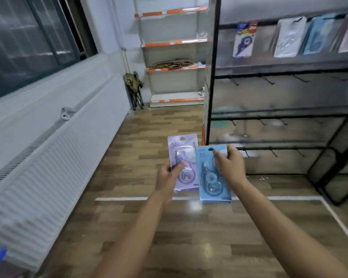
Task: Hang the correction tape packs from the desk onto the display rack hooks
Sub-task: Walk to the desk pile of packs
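head: hands (pixel 168 174) gripping tape packs (pixel 184 163)

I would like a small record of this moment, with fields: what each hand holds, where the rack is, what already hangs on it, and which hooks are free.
left hand: grips the purple pack, upright
right hand: pinches the blue pack near its top hole
packs: side by side, the blue one overlapping the purple one's right edge
rack: black frame, ahead and to the right
top row: several packs already hang
lower rows: bare hooks
floor: wood pattern with a white line
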Demonstrator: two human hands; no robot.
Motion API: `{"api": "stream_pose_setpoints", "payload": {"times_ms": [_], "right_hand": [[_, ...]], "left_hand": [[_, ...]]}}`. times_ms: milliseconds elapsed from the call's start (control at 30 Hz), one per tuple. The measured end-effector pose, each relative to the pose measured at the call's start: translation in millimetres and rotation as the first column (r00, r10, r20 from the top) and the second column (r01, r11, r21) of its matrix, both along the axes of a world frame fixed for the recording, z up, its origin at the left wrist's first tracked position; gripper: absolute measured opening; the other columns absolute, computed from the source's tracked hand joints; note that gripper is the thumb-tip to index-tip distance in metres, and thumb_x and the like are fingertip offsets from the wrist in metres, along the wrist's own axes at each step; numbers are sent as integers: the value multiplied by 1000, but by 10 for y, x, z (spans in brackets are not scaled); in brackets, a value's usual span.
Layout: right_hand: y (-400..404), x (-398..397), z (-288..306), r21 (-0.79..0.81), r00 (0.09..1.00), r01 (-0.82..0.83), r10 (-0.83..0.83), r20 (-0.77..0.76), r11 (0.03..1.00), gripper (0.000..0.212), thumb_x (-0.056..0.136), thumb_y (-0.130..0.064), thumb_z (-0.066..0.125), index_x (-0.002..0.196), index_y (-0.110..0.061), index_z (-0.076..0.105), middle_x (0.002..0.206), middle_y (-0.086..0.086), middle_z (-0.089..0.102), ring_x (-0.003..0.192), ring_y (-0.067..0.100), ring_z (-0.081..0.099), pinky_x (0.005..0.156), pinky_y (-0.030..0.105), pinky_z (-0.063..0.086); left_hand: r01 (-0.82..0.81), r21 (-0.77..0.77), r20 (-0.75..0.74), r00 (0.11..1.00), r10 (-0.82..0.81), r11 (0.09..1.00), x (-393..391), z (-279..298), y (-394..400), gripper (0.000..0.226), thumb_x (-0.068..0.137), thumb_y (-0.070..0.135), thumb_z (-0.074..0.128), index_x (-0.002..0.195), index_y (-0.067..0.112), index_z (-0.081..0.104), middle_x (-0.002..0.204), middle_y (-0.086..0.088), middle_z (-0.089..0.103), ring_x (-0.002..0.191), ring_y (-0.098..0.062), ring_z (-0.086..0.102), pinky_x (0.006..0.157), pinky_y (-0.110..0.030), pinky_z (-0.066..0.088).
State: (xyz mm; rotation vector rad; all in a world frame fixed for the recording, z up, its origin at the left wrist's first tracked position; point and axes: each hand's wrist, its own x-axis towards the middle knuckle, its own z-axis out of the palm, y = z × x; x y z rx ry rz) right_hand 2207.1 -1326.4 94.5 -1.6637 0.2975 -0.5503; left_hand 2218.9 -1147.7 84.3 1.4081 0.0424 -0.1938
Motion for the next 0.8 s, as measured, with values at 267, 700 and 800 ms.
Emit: {"api": "stream_pose_setpoints", "payload": {"times_ms": [267,700,800], "right_hand": [[-1299,209,126,52,980,194,-196,32,980,26,82,-20,68,64,-21,49,53,-14,46,54,8,39,57,30,37],[-3071,1300,622,-7,905,403,-397,155,915,22,85,-19,68,70,-22,52,51,-22,57,45,-7,50,43,9,36],[-3403,1456,671,28,896,418,-417,154,908,16,85,-18,68,74,-20,56,59,-14,63,52,-6,56,48,13,43]], "left_hand": [[181,-5,2,983,-181,983,573,208,-1370,17,89,2,60,105,4,65,107,-19,68,91,-29,63,89,-47,52],[341,-2,160,928,-337,940,1990,622,-3420,5,93,18,61,93,17,66,94,-3,72,89,-21,65,85,-38,51],[342,2,177,925,-337,940,2170,629,-3802,12,92,21,62,101,13,66,98,-5,72,87,-18,65,81,-34,52]]}}
